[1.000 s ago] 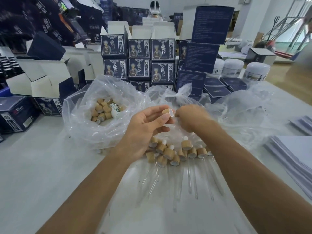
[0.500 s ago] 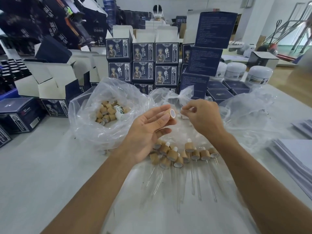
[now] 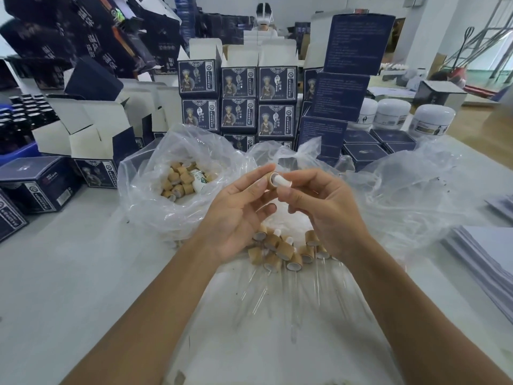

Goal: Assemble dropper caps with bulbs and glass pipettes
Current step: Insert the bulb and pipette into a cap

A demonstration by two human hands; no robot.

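My left hand (image 3: pixel 238 212) pinches a tan wooden dropper cap (image 3: pixel 269 181) between thumb and fingertips. My right hand (image 3: pixel 324 209) pinches a white rubber bulb (image 3: pixel 281 181), whose end sits in the cap's opening. Both hands hover above a pile of assembled droppers (image 3: pixel 286 250), tan caps with white bulbs and clear glass pipettes (image 3: pixel 294 295) pointing toward me on a plastic sheet. A clear plastic bag (image 3: pixel 155 190) to the left holds several loose tan caps (image 3: pixel 180 182) and a small white bottle (image 3: pixel 200 181).
Stacks of dark blue printed boxes (image 3: pixel 238 101) stand behind the bags. Open white-lined cartons (image 3: pixel 83 129) lie at the left, white jars (image 3: pixel 430 120) at the back right. A pile of white sheets (image 3: pixel 488 259) lies at the right. Another clear bag (image 3: pixel 416 195) spreads right of my hands.
My right hand came back from the bag holding a white bulb and brought it to the cap in my left hand. The view tilted slightly.
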